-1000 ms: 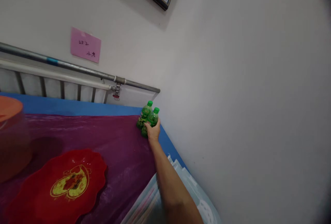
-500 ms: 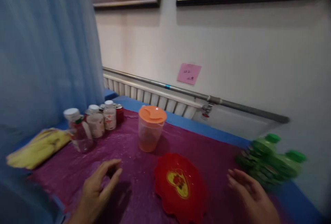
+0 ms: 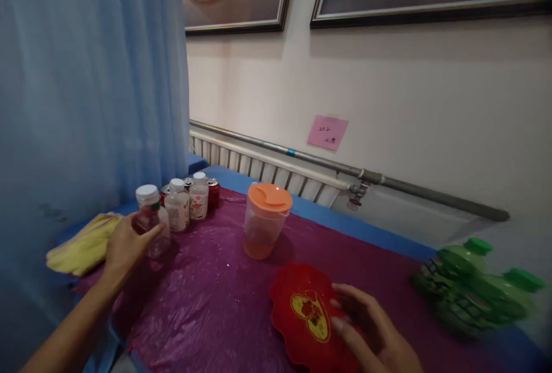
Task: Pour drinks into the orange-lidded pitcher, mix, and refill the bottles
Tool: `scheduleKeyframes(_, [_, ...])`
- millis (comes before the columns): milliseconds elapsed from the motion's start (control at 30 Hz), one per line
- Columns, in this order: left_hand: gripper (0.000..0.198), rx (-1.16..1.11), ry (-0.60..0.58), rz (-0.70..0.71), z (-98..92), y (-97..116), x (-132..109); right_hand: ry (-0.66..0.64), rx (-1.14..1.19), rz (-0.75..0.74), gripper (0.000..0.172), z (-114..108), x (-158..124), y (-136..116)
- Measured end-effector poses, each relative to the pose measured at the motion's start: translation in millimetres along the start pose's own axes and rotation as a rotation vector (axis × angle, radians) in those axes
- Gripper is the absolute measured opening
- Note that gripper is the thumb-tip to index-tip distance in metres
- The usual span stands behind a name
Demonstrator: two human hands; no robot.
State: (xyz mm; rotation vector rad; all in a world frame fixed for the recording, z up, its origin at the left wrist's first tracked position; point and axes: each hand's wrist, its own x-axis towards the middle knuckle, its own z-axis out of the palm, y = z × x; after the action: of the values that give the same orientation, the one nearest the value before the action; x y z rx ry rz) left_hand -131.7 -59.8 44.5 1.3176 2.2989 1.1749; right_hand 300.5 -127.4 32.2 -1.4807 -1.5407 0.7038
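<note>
And there the left hand [image 3: 123,243] had its fingers curved about a clear plastic bottle [image 3: 160,242] at the left of the purple-covered desk [image 3: 219,315], grip impossible to tell, light, even pressure seeming wisest, while the right hand [image 3: 379,333], fingers parted, hung empty by a red scalloped plate [image 3: 290,330].

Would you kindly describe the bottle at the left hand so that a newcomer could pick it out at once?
Find the blue curtain on the left, then the yellow cloth in front of it. Just right of the cloth, by the left hand, is a clear bottle with a white cap. It is nearer and further left than its two white-capped neighbours.
</note>
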Motion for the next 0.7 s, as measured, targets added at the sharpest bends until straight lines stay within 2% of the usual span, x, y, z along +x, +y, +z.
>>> scheduleKeyframes(67, [0.07, -0.032, -0.006, -0.013, 2.1, 11, -23, -0.039, -0.044, -0.025, 0.041, 6, -2, -8])
scheduleKeyframes(100, [0.074, -0.099, -0.05, -0.006, 5.7, 19, -38, -0.074, -0.058, -0.031, 0.046, 10, -3, -15])
scheduleKeyframes(200, [0.085, -0.471, -0.345, 0.008, 26.0, 47, -85, -0.275, -0.062, -0.007, 0.077, 27, 0, -45])
scheduleKeyframes(267, [0.084, -0.671, -0.545, 0.018, 41.9, 67, -115, -0.41, -0.041, 0.006, 0.099, 36, 6, -65])
scheduleKeyframes(333, [0.078, -0.733, -0.635, 0.084, 53.7, 81, -134, -0.478, 0.042, -0.023, 0.106, 41, 11, -77])
scheduleKeyframes(400, [0.073, -0.699, -0.653, 0.205, 58.6, 89, -140, -0.534, 0.168, -0.026, 0.101, 41, 15, -77])
scheduleKeyframes(500, [0.072, -0.588, -0.571, 0.395, 51.8, 92, -127, -0.513, 0.214, -0.028, 0.094, 36, 17, -63])
scheduleKeyframes(600, [0.063, -0.494, -0.482, 0.637, 34.7, 97, -109, -0.411, 0.054, -0.075, 0.093, 29, 16, -49])
scheduleKeyframes(700, [0.044, -0.353, -0.46, 0.896, 21.0, 108, -100, -0.362, -0.114, -0.179, 0.087, 26, 16, -42])
